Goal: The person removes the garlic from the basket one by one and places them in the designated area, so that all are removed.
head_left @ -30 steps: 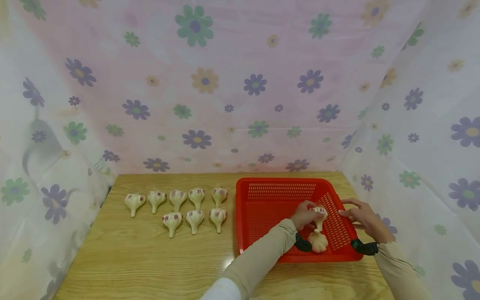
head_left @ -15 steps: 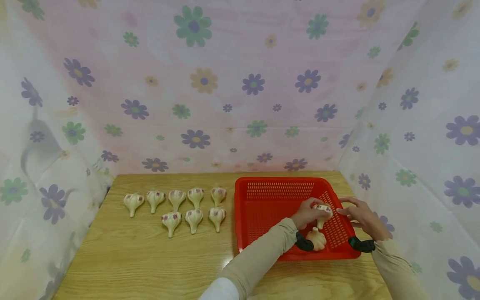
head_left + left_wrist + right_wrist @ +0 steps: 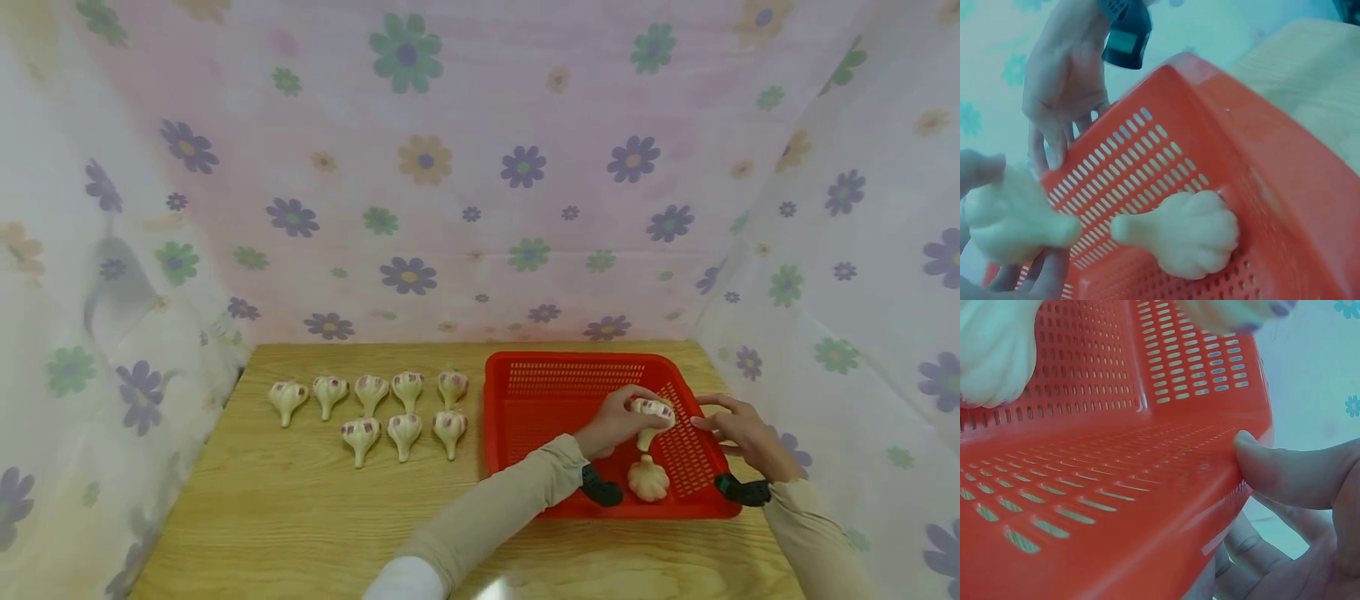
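A garlic bulb is gripped by my left hand over the right side of the red plastic basket. Its stem points toward a second garlic bulb lying on the basket floor by the front right corner. In the left wrist view a small gap separates the held bulb from the lying bulb. My right hand holds the basket's right rim. The right wrist view has its thumb on the rim and its other fingers outside the wall.
On the wooden table, left of the basket, several garlic bulbs form a back row. Three more bulbs make a front row. Flower-patterned sheets enclose the table at the back and both sides.
My left hand has raised the held bulb slightly, away from the lying one. The right hand stays at the basket rim. The head view has shifted a little.
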Demonstrator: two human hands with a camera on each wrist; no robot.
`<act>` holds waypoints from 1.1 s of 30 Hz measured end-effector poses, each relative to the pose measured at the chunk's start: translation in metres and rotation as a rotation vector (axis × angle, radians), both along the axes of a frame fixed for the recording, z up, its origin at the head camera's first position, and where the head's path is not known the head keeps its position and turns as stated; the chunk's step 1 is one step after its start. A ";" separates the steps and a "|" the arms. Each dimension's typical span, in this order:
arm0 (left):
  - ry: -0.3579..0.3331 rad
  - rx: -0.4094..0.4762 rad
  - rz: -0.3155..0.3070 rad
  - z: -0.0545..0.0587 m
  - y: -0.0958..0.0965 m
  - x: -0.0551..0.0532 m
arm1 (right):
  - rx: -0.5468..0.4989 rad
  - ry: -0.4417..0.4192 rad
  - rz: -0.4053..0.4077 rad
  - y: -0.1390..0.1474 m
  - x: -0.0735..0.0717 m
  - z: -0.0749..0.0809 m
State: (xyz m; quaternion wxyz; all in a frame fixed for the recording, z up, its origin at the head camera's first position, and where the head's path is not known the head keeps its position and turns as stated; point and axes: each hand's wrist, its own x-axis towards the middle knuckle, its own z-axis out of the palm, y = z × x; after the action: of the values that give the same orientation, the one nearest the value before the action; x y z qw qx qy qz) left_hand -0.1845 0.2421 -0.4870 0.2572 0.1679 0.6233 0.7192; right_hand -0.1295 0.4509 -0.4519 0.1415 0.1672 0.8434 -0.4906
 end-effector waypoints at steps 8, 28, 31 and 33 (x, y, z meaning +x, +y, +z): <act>0.077 0.066 0.100 0.014 -0.025 0.002 | -0.008 -0.003 -0.013 0.000 0.000 -0.001; -0.033 0.129 -0.039 0.051 -0.132 0.010 | -0.020 0.015 0.009 0.000 0.003 -0.003; -0.038 0.116 -0.063 0.052 -0.147 0.009 | -0.025 0.022 0.011 0.000 0.002 -0.002; -0.037 0.108 -0.070 0.053 -0.156 0.008 | -0.018 0.021 0.014 0.001 0.001 -0.001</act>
State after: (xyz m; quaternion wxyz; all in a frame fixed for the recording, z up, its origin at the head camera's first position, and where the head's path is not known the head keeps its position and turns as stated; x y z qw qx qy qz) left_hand -0.1765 0.0860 -0.4339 0.2841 0.1899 0.5723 0.7454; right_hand -0.1281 0.4517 -0.4524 0.1376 0.1549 0.8415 -0.4989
